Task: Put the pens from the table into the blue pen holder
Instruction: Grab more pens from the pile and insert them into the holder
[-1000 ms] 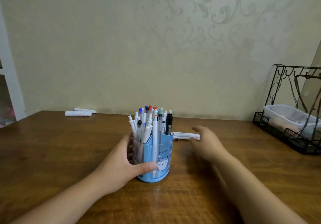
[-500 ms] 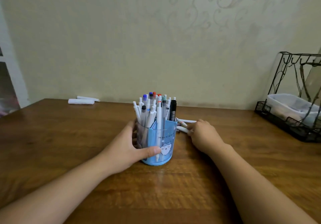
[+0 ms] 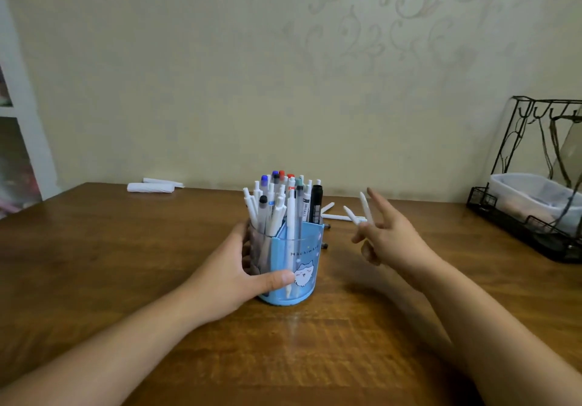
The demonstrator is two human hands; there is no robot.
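A blue pen holder (image 3: 304,260) with a cartoon cat stands mid-table, packed with several upright pens (image 3: 283,204). My left hand (image 3: 233,276) wraps its left side, thumb across the front. Lifted above the table to the right of the holder, my right hand (image 3: 389,238) pinches two white pens (image 3: 359,213) that point up and away. Two more white pens (image 3: 335,216) lie on the table behind the holder, partly hidden by it.
A black wire rack (image 3: 516,216) holding a clear plastic tub (image 3: 532,194) stands at the right edge. White rolled items (image 3: 151,187) lie at the back left by the wall. The brown wooden table (image 3: 126,264) spreads around.
My right hand reached the pens behind the holder, closed on two of them and lifted them off the table. The left hand kept its hold on the holder.
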